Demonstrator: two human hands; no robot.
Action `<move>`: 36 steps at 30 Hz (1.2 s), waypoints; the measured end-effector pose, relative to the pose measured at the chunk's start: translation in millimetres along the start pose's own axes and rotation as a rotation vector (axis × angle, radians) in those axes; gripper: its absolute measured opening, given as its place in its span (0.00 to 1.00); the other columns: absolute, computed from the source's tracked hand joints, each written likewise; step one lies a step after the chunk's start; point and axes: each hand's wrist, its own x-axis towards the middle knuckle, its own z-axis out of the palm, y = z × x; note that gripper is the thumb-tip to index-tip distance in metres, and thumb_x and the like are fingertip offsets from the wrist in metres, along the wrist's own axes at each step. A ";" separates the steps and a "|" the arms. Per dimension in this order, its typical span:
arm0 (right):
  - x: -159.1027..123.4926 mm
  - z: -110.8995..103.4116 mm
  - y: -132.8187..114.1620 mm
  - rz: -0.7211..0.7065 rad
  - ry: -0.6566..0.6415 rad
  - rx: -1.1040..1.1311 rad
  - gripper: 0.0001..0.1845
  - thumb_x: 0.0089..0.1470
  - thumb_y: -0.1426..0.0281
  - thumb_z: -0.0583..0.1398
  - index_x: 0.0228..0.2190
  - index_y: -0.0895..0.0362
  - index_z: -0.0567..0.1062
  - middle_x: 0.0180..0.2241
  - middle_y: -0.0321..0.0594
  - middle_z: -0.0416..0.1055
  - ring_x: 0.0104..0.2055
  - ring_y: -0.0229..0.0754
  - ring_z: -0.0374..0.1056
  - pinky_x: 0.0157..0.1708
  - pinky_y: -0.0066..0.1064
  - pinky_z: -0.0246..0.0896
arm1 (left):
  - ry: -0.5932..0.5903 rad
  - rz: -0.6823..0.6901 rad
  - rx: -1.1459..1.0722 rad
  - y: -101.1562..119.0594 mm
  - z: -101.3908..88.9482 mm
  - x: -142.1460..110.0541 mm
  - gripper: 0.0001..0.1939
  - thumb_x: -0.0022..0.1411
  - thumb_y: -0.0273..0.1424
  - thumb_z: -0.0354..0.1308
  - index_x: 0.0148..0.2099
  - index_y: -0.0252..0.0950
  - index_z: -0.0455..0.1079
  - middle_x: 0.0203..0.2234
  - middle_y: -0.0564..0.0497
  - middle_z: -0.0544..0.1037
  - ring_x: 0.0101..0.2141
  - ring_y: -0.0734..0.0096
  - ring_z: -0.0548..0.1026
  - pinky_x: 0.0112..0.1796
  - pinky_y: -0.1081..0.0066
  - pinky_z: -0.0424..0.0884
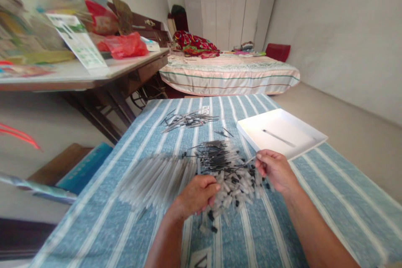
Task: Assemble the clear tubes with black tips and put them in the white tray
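Rod [250, 161] is pinched in the right hand [271, 168], a white tray [282, 127] just beyond; caps [238, 186] are heaped beside the left hand [198, 194], fingers curled, any hold impossible to tell.

"What's in the middle of the frame?"

"A heap of small caps [235, 188], translucent and black, jumbled together. Just above it lies a dense bundle of thin dark rods [215, 155]."

"And the one slim rod [250, 161]?"

"It slants down to the left from right of centre, over the upper part of the heap."

"Left of centre?"

"Clear, slender tubes [163, 180], side by side in a broad, blurred pile."

"At right?"

"A shallow white box [301, 134], open, with one pen-like stick [279, 138] lying diagonally inside."
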 end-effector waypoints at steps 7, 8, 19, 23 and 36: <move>-7.1 -1.9 12.0 0.032 0.228 -0.034 0.11 0.38 0.65 0.63 0.19 0.59 0.70 0.14 0.34 0.68 0.10 0.29 0.56 0.09 0.21 0.46 | 0.150 0.057 -0.068 -1.2 -26.6 -12.9 0.13 0.55 0.38 0.51 0.24 0.36 0.61 0.14 0.59 0.67 0.10 0.84 0.56 0.13 0.80 0.49; -8.8 -0.1 14.8 0.051 0.236 -0.085 0.11 0.38 0.64 0.63 0.20 0.59 0.70 0.13 0.33 0.67 0.10 0.30 0.56 0.08 0.21 0.46 | 0.163 0.053 -0.075 -1.8 -25.4 -11.5 0.12 0.55 0.38 0.51 0.24 0.36 0.61 0.13 0.59 0.67 0.10 0.84 0.56 0.13 0.80 0.48; -8.5 2.3 16.3 -0.027 0.286 -0.325 0.14 0.41 0.60 0.62 0.25 0.57 0.71 0.12 0.30 0.64 0.09 0.30 0.53 0.08 0.22 0.43 | 0.155 0.035 -0.083 0.6 -10.0 -3.3 0.13 0.55 0.37 0.51 0.22 0.36 0.58 0.13 0.59 0.66 0.10 0.84 0.57 0.12 0.79 0.48; -8.5 9.5 18.8 -0.013 0.201 -0.325 0.14 0.42 0.58 0.62 0.24 0.57 0.71 0.12 0.30 0.64 0.10 0.30 0.53 0.09 0.22 0.46 | 0.192 0.040 -0.097 0.3 -8.1 -1.2 0.13 0.55 0.38 0.51 0.22 0.36 0.59 0.13 0.59 0.67 0.09 0.83 0.57 0.12 0.79 0.49; 2.1 33.7 22.3 -0.046 -0.034 -0.522 0.13 0.48 0.61 0.56 0.20 0.56 0.69 0.15 0.32 0.67 0.10 0.32 0.55 0.11 0.24 0.47 | 0.388 0.106 -0.120 -5.2 -10.1 3.0 0.13 0.56 0.38 0.50 0.23 0.37 0.58 0.14 0.58 0.66 0.10 0.81 0.57 0.13 0.77 0.50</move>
